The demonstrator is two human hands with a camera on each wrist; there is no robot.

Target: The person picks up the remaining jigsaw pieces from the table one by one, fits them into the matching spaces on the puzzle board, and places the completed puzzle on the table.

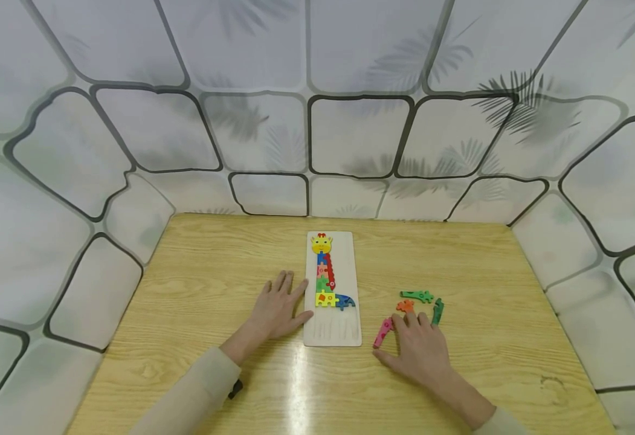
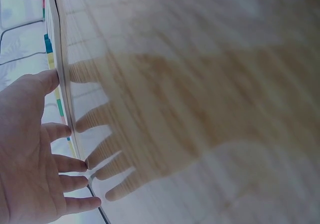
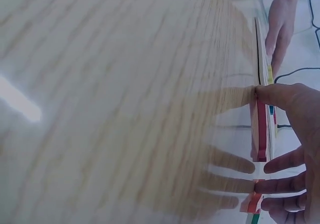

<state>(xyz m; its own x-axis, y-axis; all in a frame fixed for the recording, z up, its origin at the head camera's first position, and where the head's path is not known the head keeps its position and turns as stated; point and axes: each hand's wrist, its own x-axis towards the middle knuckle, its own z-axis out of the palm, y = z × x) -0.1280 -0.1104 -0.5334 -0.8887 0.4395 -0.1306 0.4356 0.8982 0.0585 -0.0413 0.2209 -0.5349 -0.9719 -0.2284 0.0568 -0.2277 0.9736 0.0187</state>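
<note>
Pale wood shows in the rectangular puzzle board (image 1: 345, 254), which lies on the yellowish wood-grain table (image 1: 491, 278) between the hands. Edge-on wrist views reduce its joined pieces to thin coloured slivers; they rise above the board's edge, but whether a recess holds them cannot be made out. Beside the right hand (image 1: 420, 350), the dark green puzzle piece (image 1: 438, 310) is partly covered by fingers at its lower end. Both beige sleeves (image 1: 200, 389) are cut off by the picture's lower edge, and a small black object (image 1: 235, 388) beside the left one is too hidden to identify.

On the board, a yellow giraffe head (image 1: 321, 244) tops a column of blue, pink, green and yellow pieces, with a red wavy strip (image 1: 329, 270) along its right side and a blue curved piece (image 1: 345, 301) joined at lower right. Faint vertical grooves mark the board below.

The left hand (image 1: 278, 311) has its fingers spread, thumb and index finger touching the board's left edge. The right hand's thumb and fingers are apart, the thumb touching the lower end of a long pink piece (image 1: 383, 333); whether the index finger touches its upper end is unclear. An orange piece (image 1: 405, 306) lies at the fingertips, a bright green one (image 1: 417, 296) just beyond.
</note>
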